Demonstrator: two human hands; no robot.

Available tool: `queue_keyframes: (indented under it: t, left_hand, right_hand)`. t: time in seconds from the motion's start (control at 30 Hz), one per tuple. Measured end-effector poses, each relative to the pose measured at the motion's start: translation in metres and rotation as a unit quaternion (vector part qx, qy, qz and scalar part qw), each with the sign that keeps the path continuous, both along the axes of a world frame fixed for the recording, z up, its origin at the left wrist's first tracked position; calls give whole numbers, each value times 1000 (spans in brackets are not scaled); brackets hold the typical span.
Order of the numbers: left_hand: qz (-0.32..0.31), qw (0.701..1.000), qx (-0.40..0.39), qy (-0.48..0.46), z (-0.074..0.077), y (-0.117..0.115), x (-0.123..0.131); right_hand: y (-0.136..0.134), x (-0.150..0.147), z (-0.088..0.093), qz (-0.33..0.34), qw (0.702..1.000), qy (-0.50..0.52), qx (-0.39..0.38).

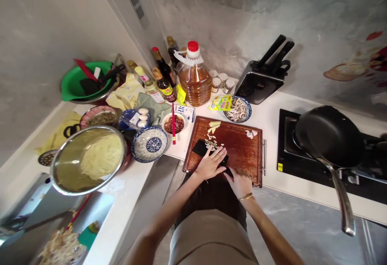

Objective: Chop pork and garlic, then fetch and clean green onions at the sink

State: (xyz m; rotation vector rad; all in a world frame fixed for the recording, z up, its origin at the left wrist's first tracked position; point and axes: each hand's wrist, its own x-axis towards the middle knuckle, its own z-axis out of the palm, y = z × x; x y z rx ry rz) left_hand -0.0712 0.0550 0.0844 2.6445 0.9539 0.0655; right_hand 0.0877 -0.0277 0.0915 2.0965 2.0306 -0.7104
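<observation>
A black-bladed kitchen knife lies flat, tilted across the wooden cutting board. My left hand, a ring on one finger, rests on the blade with its fingers stretched out. Closed around the black handle at the board's front edge is my right hand. Small pale chopped pieces show along the blade's far edge; whatever is beneath the blade is hidden. Yellowish slices, which look like ginger, sit farther back. Whitish scraps lie near the board's right corner.
Behind the board stand a bowl of sliced mushrooms, a knife block and a large oil jug. Left are a bowl of meat with red chopsticks, a patterned plate and a steel pot. A frying pan occupies the stove.
</observation>
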Motion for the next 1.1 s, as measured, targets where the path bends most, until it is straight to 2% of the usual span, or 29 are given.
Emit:
queue_keyframes:
  t: [0.13,0.23,0.33,0.5,0.63,0.9,1.1]
  left_hand:
    - [-5,1000,-7,-9,-21,16,-13]
    - [17,999,-30,-22,-35,26,-25]
    - [71,994,-58,-59,-46,33,-32]
    - [211,965,-82,-129,-54,36,-31]
    - [242,958,-86,-124,-49,32,-25]
    - [179,984,1,-6,-22,18,-13]
    - [252,967,14,-40,-19,21,-13]
  right_hand:
    - [-18,20,7,-7,1000,5,6]
    - [-39,42,15,-31,999,6,15]
    - [-61,64,21,-75,997,15,25]
    - [-88,83,18,-189,979,79,18]
    - [-94,79,9,-267,948,171,-26]
    - [-87,69,0,-300,913,274,-23]
    - [-85,70,-3,-327,901,285,-35]
